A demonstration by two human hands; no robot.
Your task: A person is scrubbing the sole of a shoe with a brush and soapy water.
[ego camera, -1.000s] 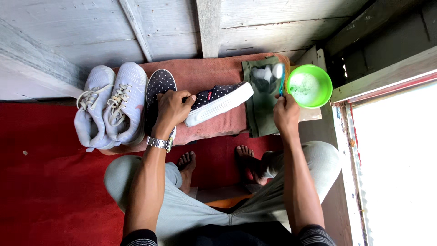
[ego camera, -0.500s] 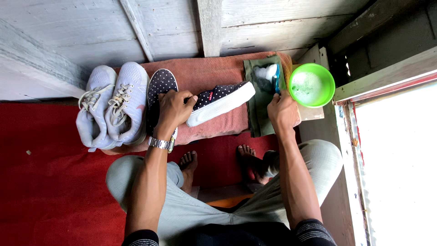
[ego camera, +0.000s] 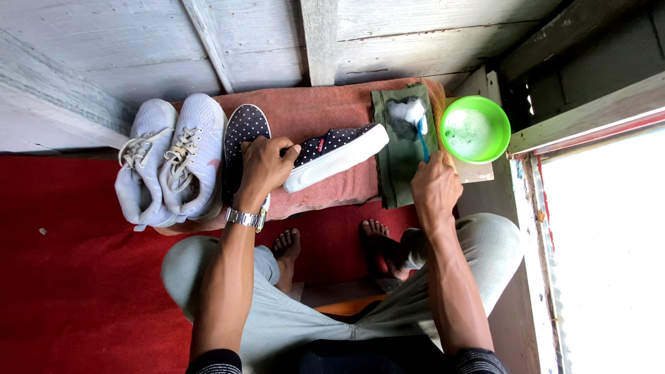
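Under the left hand (ego camera: pixel 262 166) lies a dark dotted shoe (ego camera: pixel 339 154) with a white sole, tipped on its side on a reddish towel (ego camera: pixel 325 114); the fingers are curled around its heel end and closed on it, so the toe points toward the right hand (ego camera: pixel 433 188). That hand is closed in a fist around a blue toothbrush (ego camera: pixel 421 131), whose head carries a blob of white foam and sits over a green cloth (ego camera: pixel 398 166) just beyond the knuckles. Right of the brush, close to the right hand, stands a green bowl (ego camera: pixel 476 129) of soapy water, resting near the edge of the low bench.

Left of the held shoe, touching the left wrist side, its dotted mate (ego camera: pixel 244 138) lies sole-down, and further left a pair of pale grey sneakers (ego camera: pixel 170 163) rest side by side.

Several things look risky. The bowl is near the brush arm, so a wide sweep of the right forearm could knock it and spill suds onto the red carpet (ego camera: pixel 76 277) and the bare feet (ego camera: pixel 377 232) below. Foam could also drip off the bristles onto the towel. Being gripped only at the heel, the shoe may twist or slide under hard scrubbing.
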